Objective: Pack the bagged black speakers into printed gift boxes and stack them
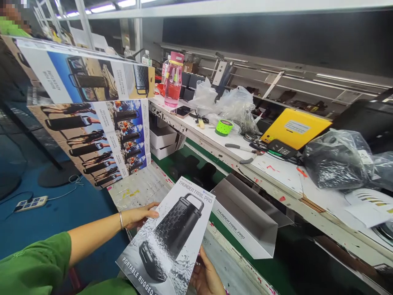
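A white printed speaker box (172, 229) with a picture of a black portable speaker lies tilted between my two hands. My left hand (141, 215) grips its left edge, thumb on the front face and the other fingers hidden behind. At the lower right edge, my right hand (207, 274) is closed around the box, partly cut off by the frame's bottom. Just right of it, an open white box (242, 227) with its inside showing rests on the green conveyor belt (196, 162).
Several printed boxes (101, 135) are stacked at the left. On the bench stand a pink bottle (173, 82), plastic bags (236, 106), a green tape measure (224, 127), pliers (242, 149) and a yellow folder (296, 127). A power strip (31, 203) lies on the blue floor.
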Action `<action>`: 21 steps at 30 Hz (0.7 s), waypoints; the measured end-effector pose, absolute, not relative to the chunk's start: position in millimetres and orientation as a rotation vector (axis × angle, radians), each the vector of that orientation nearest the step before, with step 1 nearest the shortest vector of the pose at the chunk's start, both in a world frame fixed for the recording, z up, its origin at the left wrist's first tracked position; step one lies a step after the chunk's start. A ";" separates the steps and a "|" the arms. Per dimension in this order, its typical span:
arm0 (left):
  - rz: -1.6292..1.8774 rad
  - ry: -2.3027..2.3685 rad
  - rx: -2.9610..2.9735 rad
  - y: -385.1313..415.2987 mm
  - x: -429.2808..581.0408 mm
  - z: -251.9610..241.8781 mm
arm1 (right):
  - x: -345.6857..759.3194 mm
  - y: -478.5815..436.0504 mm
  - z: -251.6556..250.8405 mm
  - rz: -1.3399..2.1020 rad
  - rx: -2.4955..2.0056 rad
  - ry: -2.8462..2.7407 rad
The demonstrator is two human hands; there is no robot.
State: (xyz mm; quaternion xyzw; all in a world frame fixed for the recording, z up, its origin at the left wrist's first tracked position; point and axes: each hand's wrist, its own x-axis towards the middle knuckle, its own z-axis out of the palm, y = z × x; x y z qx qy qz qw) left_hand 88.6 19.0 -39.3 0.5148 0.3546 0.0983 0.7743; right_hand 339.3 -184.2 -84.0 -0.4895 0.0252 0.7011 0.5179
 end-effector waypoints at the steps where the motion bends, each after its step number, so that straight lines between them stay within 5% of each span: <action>1: 0.214 0.751 1.115 19.5 89.8 -37.3 | 343.3 -186.6 -82.7 1.679 -1.183 0.057; 21: 0.163 0.692 1.205 6.8 101.8 -10.3 | 347.3 -204.2 -75.9 1.588 -1.049 0.115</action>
